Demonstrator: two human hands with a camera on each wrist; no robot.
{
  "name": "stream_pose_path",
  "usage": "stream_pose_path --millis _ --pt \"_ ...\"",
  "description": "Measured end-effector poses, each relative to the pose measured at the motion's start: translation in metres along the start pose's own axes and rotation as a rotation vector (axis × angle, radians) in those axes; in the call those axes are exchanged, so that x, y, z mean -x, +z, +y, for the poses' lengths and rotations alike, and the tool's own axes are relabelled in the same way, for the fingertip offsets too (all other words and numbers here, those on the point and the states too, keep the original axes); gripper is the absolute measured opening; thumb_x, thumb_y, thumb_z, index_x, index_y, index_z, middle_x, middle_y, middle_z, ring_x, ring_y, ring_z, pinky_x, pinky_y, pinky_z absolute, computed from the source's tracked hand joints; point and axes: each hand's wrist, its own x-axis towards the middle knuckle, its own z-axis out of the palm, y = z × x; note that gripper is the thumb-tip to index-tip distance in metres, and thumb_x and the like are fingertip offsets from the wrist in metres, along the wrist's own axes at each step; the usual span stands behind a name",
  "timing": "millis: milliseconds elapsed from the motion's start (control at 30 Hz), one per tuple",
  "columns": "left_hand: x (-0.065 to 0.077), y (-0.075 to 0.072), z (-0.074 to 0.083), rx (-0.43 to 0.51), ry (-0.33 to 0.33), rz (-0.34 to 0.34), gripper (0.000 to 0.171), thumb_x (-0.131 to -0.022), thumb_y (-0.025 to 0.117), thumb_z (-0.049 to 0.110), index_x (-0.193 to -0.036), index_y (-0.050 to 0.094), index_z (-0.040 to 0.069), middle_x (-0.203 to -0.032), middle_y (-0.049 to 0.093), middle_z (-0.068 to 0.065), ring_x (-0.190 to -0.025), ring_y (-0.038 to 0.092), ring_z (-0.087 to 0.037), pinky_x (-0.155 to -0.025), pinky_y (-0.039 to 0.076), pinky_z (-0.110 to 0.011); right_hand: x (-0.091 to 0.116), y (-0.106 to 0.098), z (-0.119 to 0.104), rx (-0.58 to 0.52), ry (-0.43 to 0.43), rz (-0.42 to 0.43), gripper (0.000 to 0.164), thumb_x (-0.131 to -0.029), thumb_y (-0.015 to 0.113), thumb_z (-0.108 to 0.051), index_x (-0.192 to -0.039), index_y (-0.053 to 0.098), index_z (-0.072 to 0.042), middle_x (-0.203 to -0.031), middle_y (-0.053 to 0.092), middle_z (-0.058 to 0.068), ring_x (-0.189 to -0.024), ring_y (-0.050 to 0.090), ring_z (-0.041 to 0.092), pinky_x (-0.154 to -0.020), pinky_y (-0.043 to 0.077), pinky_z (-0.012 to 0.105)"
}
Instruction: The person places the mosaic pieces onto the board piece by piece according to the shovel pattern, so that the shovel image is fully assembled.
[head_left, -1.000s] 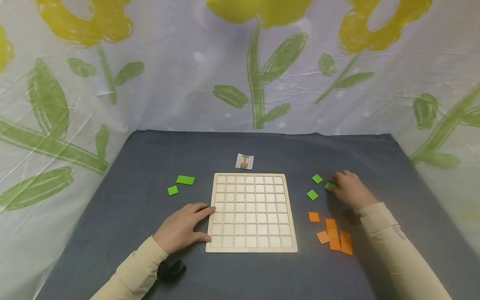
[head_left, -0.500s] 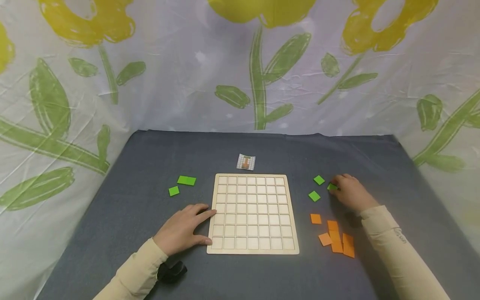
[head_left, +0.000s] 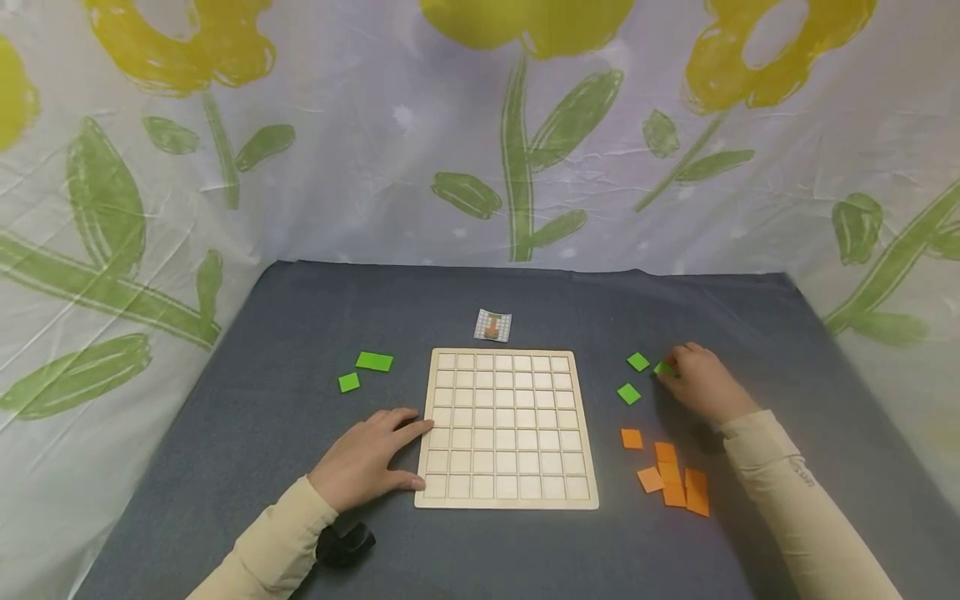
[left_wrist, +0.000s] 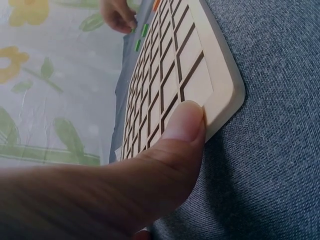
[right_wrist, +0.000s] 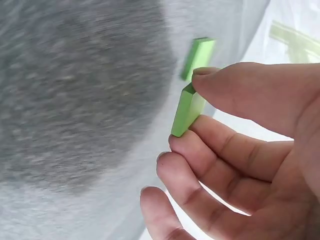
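Observation:
A pale wooden grid board [head_left: 507, 429] lies in the middle of the dark cloth in the head view. My left hand [head_left: 367, 458] rests at its left side, index finger and thumb touching the frame; the left wrist view shows the thumb [left_wrist: 165, 150] on the board's corner edge. My right hand [head_left: 705, 383] pinches a small green square tile [right_wrist: 187, 111] between thumb and fingertips. Two other green tiles lie beside that hand, the nearer one [head_left: 629, 393] and the farther one [head_left: 638, 361].
Several orange tiles [head_left: 672, 483] lie right of the board. To its left are a green rectangular tile [head_left: 374, 361] and a green square [head_left: 348, 382]. A small printed card [head_left: 492, 326] sits behind the board. A flower-printed curtain [head_left: 337, 192] surrounds the table.
My right hand stays near the same spot, and the green tile in its fingers has shifted very slightly. The left hand keeps its place on the board.

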Motion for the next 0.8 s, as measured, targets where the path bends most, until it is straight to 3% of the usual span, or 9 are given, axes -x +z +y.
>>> stream_pose_path --millis 467,800 --pt "0.0 -0.003 0.002 0.023 -0.011 -0.03 0.075 -0.073 0.077 0.047 -0.136 0.054 0.013 -0.134 0.054 -0.013 -0.12 0.053 -0.031 -0.09 0.047 -0.048 -0.016 -0.019 -0.041 0.039 -0.028 -0.058 0.028 -0.092 0.064 -0.015 -0.109 0.061 0.006 -0.103 0.058 0.02 -0.095 0.056 0.037 -0.076 0.042 0.057" --pt "0.002 0.0 0.001 0.022 -0.021 -0.03 0.075 -0.073 0.076 0.048 -0.137 0.054 0.014 -0.135 0.054 -0.014 -0.121 0.052 -0.032 -0.09 0.046 -0.052 -0.033 -0.022 -0.074 0.065 -0.089 -0.085 0.029 -0.092 0.064 -0.017 -0.112 0.061 0.004 -0.109 0.059 0.018 -0.099 0.056 0.035 -0.072 0.04 0.048"
